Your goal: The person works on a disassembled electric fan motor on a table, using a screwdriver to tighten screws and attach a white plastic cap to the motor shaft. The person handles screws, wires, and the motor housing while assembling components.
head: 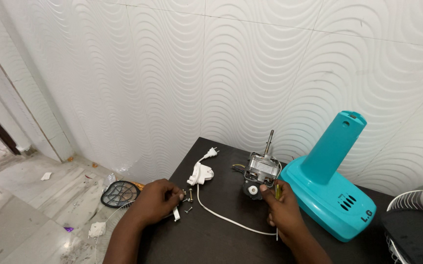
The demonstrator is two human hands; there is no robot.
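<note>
While the left hand (pixel 158 198) curls loosely beside small loose metal screws (pixel 188 195), the right hand (pixel 281 208) grips a thin yellow-handled screwdriver (pixel 277 190) upright, just right of the bare metal fan motor (pixel 261 171).

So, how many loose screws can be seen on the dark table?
3 at least: two screws at the left hand fingertips, one screw nearer the white cord. That hand may hide more.

Our left hand (pixel 156 199): forearm reaching in from bottom centre, palm down, fingers curled, fingertips pinched together at the right. Our right hand (pixel 282 209): forearm from bottom right, knuckles up, thumb and forefinger closed in a fine grip, well apart from the left.
</note>
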